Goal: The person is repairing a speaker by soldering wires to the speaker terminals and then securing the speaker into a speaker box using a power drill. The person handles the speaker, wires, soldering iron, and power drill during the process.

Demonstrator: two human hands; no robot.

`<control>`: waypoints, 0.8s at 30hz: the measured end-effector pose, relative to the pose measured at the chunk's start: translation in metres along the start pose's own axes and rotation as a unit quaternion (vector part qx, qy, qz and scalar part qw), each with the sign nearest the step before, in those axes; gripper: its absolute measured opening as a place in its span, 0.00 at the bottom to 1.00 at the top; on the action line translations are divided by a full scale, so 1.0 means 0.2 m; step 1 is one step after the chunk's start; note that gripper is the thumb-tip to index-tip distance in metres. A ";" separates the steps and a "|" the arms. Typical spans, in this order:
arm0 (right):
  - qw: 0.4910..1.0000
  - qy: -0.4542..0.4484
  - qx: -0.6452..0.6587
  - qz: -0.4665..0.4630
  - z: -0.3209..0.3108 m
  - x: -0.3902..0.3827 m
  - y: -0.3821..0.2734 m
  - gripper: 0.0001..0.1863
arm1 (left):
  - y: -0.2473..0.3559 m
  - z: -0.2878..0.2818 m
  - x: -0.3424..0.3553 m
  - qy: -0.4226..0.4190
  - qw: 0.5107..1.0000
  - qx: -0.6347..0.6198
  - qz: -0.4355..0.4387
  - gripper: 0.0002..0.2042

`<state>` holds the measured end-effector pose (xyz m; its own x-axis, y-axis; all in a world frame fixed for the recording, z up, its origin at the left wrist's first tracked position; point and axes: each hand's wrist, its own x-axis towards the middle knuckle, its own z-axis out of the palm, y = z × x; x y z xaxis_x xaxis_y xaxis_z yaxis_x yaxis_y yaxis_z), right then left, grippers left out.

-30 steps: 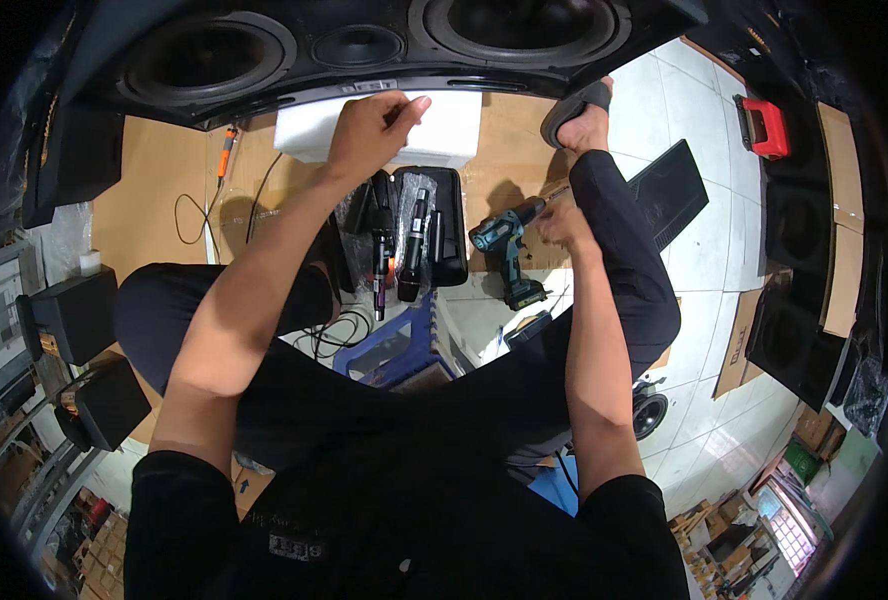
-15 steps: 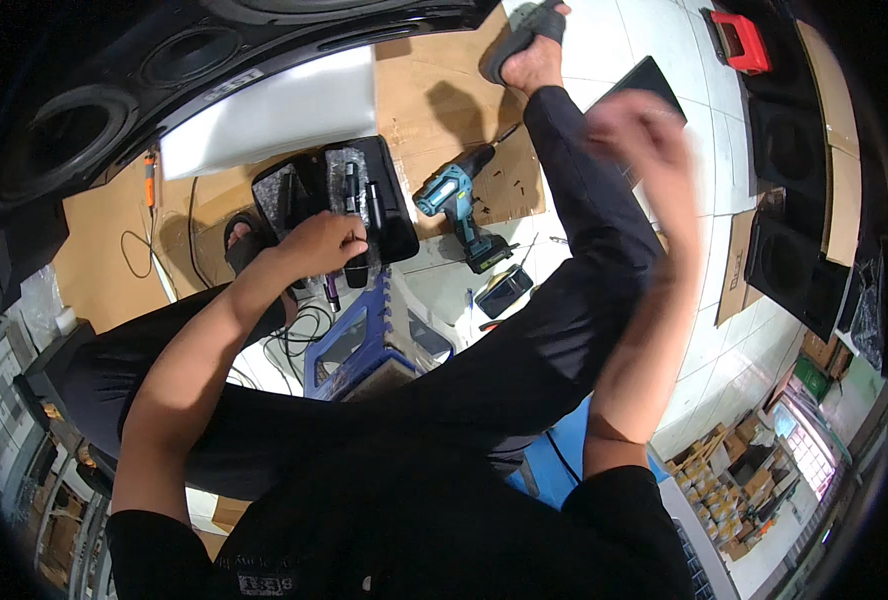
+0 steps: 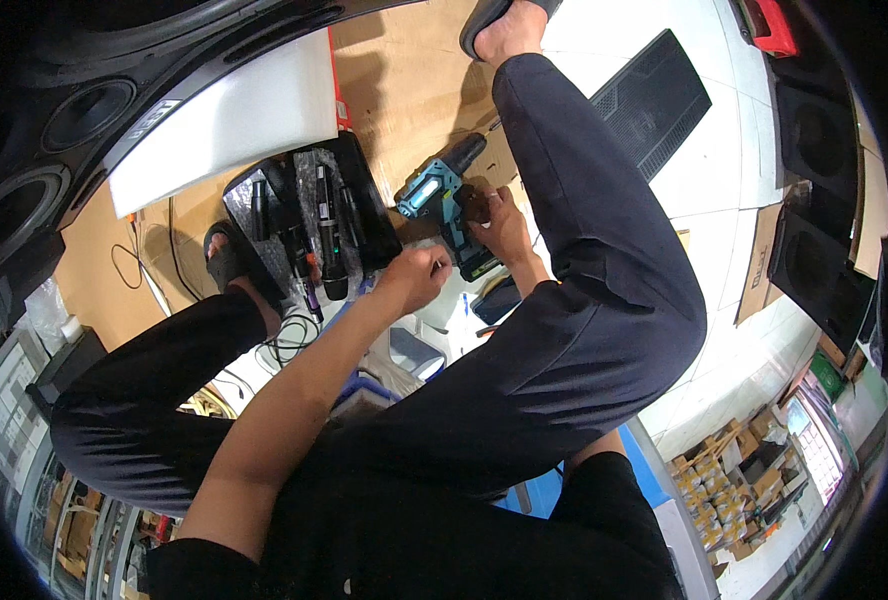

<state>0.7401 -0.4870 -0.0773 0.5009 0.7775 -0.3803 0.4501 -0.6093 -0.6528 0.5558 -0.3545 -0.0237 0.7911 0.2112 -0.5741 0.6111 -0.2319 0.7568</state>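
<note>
Apparently, an open black case (image 3: 372, 190) lies left of the teal drill (image 3: 438, 188). The right hand (image 3: 506, 228) seems to reach beside the drill, calling for a settled grip; the left hand (image 3: 412, 283) is below it. Both hands' fingers curl; I cannot tell if they hold anything.

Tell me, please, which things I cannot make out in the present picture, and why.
All in the head view:
Left hand: its curled fingers hide whether it holds anything.
Right hand: its fingertips lie too close to the dark handle of the drill to tell contact.
Right forearm: mostly hidden by the right leg.
Red object: cut off by the upper edge.
</note>
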 end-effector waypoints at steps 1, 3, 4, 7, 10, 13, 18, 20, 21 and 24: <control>1.000 0.015 -0.016 -0.016 0.02 0.05 -0.01 0.37 | -0.02 0.01 -0.03 -0.011 1.000 -0.006 -0.025 0.10; 0.998 0.034 -0.043 -0.042 -0.02 0.12 -0.14 0.35 | -0.08 0.01 -0.10 -0.029 0.997 -0.022 -0.072 0.11; 0.997 0.039 -0.040 -0.050 -0.02 0.15 -0.15 0.33 | -0.12 0.00 -0.12 -0.023 0.996 -0.026 -0.083 0.10; 0.994 0.087 -0.001 -0.069 0.07 0.14 -0.10 0.28 | -0.20 -0.03 -0.14 0.010 0.990 0.000 -0.137 0.11; 0.992 0.118 -0.010 -0.053 0.20 0.14 0.07 0.24 | -0.28 -0.02 -0.08 0.043 0.994 -0.007 -0.104 0.11; 0.993 0.101 0.043 -0.035 0.13 0.14 -0.07 0.16 | -0.27 -0.02 -0.05 0.050 0.991 -0.070 -0.098 0.12; 0.992 0.115 0.015 -0.053 0.15 0.15 0.02 0.10 | -0.28 0.05 0.05 0.012 0.949 -0.267 -0.166 0.16; 0.990 0.123 0.004 -0.066 0.12 0.14 0.05 0.10 | -0.28 0.07 0.08 0.018 0.901 -0.375 -0.215 0.18; 0.992 0.118 0.002 -0.048 0.09 0.12 0.05 0.10 | -0.26 0.07 0.10 0.020 0.872 -0.426 -0.239 0.19; 0.976 0.026 0.213 0.050 0.03 -0.01 -0.10 0.09 | -0.18 0.02 0.11 -0.052 0.714 -0.657 -0.238 0.22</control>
<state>0.7265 -0.4754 -0.0680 0.5678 0.7024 -0.4293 0.0554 -0.5530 -0.8314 0.5511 -0.3462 -0.0649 0.5419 -0.1172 -0.8323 0.3127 0.9473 0.0701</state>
